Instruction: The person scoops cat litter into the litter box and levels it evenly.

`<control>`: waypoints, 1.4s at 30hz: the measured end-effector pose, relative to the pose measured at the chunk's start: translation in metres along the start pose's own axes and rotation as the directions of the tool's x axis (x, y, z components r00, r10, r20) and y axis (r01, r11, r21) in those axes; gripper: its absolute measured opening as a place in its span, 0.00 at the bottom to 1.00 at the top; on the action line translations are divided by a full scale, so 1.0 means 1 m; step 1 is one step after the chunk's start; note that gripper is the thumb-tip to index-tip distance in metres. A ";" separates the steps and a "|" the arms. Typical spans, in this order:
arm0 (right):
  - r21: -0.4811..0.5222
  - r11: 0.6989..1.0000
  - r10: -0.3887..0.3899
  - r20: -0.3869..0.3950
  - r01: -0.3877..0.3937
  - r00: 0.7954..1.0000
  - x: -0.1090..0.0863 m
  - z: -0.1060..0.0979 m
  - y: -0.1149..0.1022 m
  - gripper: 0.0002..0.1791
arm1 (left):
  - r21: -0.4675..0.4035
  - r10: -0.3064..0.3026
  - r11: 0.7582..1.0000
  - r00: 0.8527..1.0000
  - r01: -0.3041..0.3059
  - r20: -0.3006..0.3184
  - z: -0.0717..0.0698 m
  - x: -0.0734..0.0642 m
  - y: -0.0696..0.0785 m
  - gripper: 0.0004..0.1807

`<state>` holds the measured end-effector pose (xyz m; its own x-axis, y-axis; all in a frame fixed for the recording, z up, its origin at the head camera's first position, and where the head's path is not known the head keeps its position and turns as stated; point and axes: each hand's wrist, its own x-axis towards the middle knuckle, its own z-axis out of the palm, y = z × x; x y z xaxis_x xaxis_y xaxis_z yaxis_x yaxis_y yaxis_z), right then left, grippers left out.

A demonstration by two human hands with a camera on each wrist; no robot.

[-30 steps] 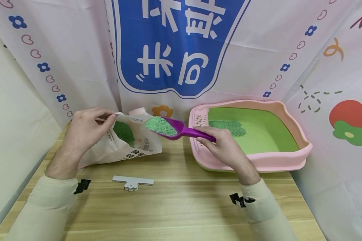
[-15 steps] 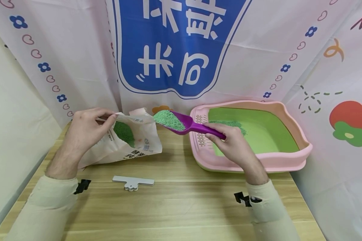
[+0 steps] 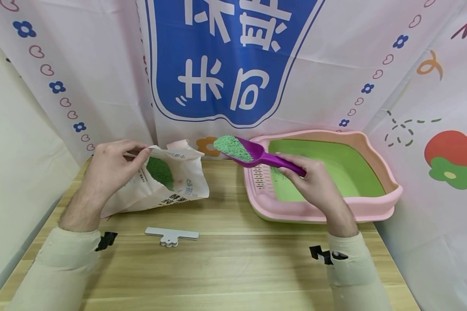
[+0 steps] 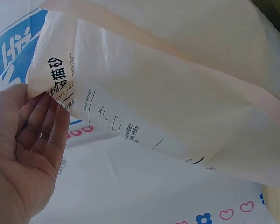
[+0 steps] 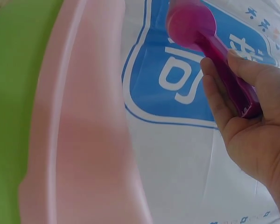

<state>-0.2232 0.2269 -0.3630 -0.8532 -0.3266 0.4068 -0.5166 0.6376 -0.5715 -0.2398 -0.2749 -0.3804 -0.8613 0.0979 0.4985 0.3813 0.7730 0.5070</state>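
Note:
My right hand [image 3: 315,179] grips the handle of a purple scoop [image 3: 258,154] heaped with green cat litter [image 3: 233,148]. The scoop's bowl hangs just left of and over the near-left rim of the pink and green litter box [image 3: 280,207]. In the right wrist view, fingers and thumb wrap the scoop handle [image 5: 224,67]. My left hand [image 3: 110,170] pinches the upper edge of a white cat litter bag [image 3: 188,172], whose mouth gapes to show green litter [image 3: 161,172] inside. The left wrist view has the bag's printed side [image 4: 144,93] stretching away from my fingertips.
A grey clip [image 3: 172,235] lies on the wooden table [image 3: 218,268] in front of the bag. Behind stands a white printed cloth [image 3: 319,77] with a blue panel. Some green litter shows in the box, partly hidden by the scoop and right hand.
My right hand has carried the loaded scoop rightward and slightly up, away from the bag and towards the litter box. The left hand and bag have stayed in place.

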 end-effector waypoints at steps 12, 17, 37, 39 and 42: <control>-0.050 0.999 0.014 -0.079 -0.018 0.997 -0.009 -0.018 0.018 0.21 | -0.004 0.001 1.000 1.000 -0.001 -0.004 0.000 0.000 0.000 0.12; -0.056 0.998 0.028 -0.111 -0.035 0.993 -0.013 -0.025 0.025 0.21 | -0.005 0.004 1.000 1.000 -0.004 -0.003 0.000 0.000 0.000 0.12; -0.111 0.984 0.117 -0.161 -0.136 0.980 -0.030 -0.051 0.056 0.21 | 0.020 -0.008 1.000 1.000 0.008 0.014 0.000 0.000 0.000 0.13; -0.113 0.982 0.134 -0.157 -0.152 0.979 -0.031 -0.053 0.059 0.22 | 0.020 -0.007 1.000 1.000 0.007 0.014 0.000 0.000 0.000 0.13; -0.122 0.978 0.152 -0.153 -0.172 0.976 -0.033 -0.057 0.063 0.22 | 0.020 -0.009 1.000 1.000 0.009 0.015 0.000 0.000 0.000 0.13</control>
<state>-0.2232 0.3178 -0.3717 -0.9006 -0.1146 0.4194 -0.3494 0.7647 -0.5415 -0.2397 -0.2751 -0.3803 -0.8697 0.1006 0.4832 0.3669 0.7864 0.4969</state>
